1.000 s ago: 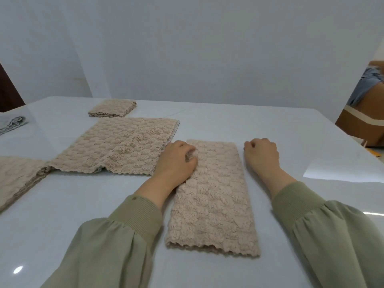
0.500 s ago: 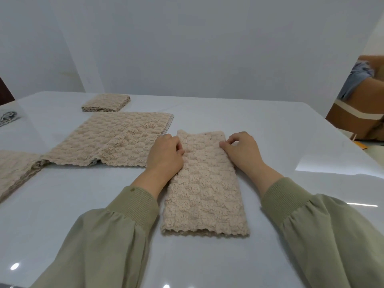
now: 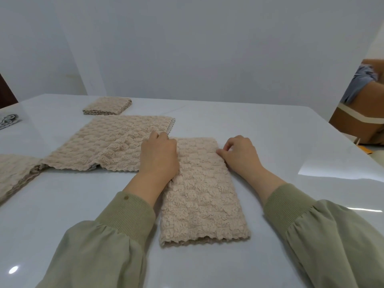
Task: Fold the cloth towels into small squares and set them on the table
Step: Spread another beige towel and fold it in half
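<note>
As both hands [image 3: 159, 157] [image 3: 240, 155] pinch its far corners, the nubby towel [image 3: 204, 196] lies oblong.

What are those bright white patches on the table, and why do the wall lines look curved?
Head view: the glossy table mirrors light, a large glare patch at right and a small spot near left; the wide-angle lens bows the wall edges; the long folded towel looks sharp.

Light is soft, even and fairly bright. The glossy table [image 3: 62, 204] throws back a white glare patch [image 3: 340, 169] at the right of the frame and a small hot spot [image 3: 13, 269] at lower left. Only faint shadows hug my sleeves [image 3: 99, 246]. The towel [image 3: 203, 194] weave is crisp mid-frame. The wall [image 3: 207, 48] edges bow toward the corners.
</note>
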Demonstrator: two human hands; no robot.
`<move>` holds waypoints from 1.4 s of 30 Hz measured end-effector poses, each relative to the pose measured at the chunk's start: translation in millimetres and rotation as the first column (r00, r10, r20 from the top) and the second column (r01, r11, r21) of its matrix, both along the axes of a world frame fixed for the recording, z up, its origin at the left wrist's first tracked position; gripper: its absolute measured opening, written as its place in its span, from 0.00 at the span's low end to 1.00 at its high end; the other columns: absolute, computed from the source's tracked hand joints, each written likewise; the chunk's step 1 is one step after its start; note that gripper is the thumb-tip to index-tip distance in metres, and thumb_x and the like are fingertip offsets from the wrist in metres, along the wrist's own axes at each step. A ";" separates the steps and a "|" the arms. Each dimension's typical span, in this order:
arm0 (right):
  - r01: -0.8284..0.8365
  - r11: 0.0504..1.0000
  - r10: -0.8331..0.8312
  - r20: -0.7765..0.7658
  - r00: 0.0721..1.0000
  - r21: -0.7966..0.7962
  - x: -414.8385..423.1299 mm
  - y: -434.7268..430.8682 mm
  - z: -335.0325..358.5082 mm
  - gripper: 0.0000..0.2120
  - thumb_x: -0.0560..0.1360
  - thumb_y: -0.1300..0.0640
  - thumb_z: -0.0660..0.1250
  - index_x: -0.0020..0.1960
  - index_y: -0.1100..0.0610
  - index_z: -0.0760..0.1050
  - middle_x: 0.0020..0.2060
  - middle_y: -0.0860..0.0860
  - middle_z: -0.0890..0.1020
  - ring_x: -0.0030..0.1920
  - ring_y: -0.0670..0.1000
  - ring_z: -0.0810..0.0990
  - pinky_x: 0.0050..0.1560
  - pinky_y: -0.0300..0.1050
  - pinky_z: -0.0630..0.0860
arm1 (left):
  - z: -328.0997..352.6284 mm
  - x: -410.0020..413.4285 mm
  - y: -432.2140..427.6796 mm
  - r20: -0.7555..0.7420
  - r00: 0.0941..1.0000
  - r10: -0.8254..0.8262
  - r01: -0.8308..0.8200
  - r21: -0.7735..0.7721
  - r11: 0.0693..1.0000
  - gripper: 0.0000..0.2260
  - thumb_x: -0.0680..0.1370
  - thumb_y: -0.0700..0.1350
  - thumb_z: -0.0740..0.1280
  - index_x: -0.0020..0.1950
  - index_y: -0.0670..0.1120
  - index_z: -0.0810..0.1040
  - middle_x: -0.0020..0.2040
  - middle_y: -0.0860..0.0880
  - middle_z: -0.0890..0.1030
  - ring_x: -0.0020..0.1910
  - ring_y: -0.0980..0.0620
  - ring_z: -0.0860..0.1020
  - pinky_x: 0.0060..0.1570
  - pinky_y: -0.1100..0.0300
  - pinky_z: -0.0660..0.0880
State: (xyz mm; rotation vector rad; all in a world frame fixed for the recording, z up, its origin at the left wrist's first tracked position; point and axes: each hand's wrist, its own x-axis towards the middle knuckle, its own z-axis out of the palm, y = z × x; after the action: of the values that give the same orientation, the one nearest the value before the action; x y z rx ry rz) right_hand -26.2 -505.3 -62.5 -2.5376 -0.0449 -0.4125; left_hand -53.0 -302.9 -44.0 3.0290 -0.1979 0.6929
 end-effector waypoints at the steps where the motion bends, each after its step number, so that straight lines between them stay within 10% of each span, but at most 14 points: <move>1: 0.006 0.999 -0.008 0.069 0.998 0.033 -0.6 -0.3 1.2 0.09 0.75 0.51 0.66 0.40 0.55 0.75 0.45 0.51 0.77 0.52 0.52 0.73 0.52 0.44 0.68 | 0.6 -1.0 -1.3 0.000 0.999 -0.034 0.034 -0.009 0.999 0.11 0.79 0.47 0.59 0.56 0.46 0.77 0.58 0.49 0.76 0.59 0.47 0.69 0.54 0.53 0.70; 5: -0.130 0.979 0.086 0.259 0.962 0.155 -11.9 5.1 10.8 0.11 0.80 0.56 0.58 0.58 0.56 0.74 0.57 0.49 0.77 0.62 0.50 0.71 0.59 0.36 0.62 | -5.8 -1.9 -7.2 -0.234 0.959 -0.159 0.156 -0.031 0.987 0.22 0.82 0.53 0.49 0.75 0.47 0.60 0.76 0.47 0.59 0.75 0.45 0.54 0.73 0.47 0.55; 10: -0.230 0.955 0.202 -0.156 0.967 -0.189 -2.0 14.1 -1.9 0.21 0.80 0.48 0.52 0.70 0.54 0.65 0.67 0.51 0.71 0.70 0.54 0.65 0.72 0.58 0.52 | -17.4 -0.7 -12.3 -0.462 0.880 -0.112 0.129 0.006 0.992 0.26 0.82 0.56 0.44 0.78 0.46 0.47 0.78 0.47 0.45 0.77 0.45 0.43 0.74 0.45 0.45; 16: 0.014 0.983 -0.034 -0.105 0.994 -0.181 19.4 2.5 -5.1 0.17 0.78 0.44 0.51 0.44 0.54 0.71 0.45 0.52 0.76 0.56 0.59 0.74 0.61 0.58 0.67 | -23.2 4.2 -26.3 -0.436 0.888 -0.148 0.102 -0.126 0.987 0.26 0.82 0.54 0.47 0.77 0.45 0.49 0.78 0.46 0.47 0.76 0.45 0.43 0.74 0.46 0.47; 22: 0.094 0.983 -0.112 -0.105 0.988 -0.160 29.5 10.2 -1.1 0.22 0.77 0.43 0.52 0.59 0.56 0.74 0.57 0.54 0.77 0.59 0.57 0.71 0.63 0.57 0.64 | -16.6 13.1 -21.9 -0.162 0.980 -0.115 0.045 -0.382 0.923 0.17 0.80 0.49 0.55 0.67 0.45 0.71 0.67 0.47 0.71 0.66 0.48 0.66 0.63 0.53 0.65; 36: -0.060 0.986 0.035 -0.158 0.987 -0.157 34.9 7.4 -3.5 0.25 0.75 0.41 0.60 0.65 0.55 0.69 0.62 0.51 0.74 0.65 0.54 0.69 0.68 0.58 0.60 | -21.5 23.4 -14.4 -0.209 0.971 -0.114 0.013 -0.434 0.901 0.17 0.79 0.47 0.59 0.67 0.49 0.73 0.68 0.49 0.70 0.66 0.48 0.65 0.63 0.54 0.65; 42: -0.085 0.993 0.072 -0.146 0.987 -0.086 29.7 8.4 5.2 0.12 0.73 0.46 0.65 0.39 0.54 0.70 0.43 0.49 0.75 0.48 0.54 0.74 0.50 0.48 0.68 | -20.9 23.4 -13.2 -0.214 0.968 -0.130 0.024 -0.436 0.899 0.17 0.79 0.47 0.59 0.67 0.49 0.72 0.69 0.48 0.68 0.67 0.48 0.65 0.65 0.54 0.64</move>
State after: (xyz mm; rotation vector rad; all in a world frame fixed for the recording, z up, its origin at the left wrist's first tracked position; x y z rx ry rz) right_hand 3.4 -496.9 -57.3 -2.6391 -0.1119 -0.2012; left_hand -29.6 -316.1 -64.9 2.6259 -0.1350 0.3065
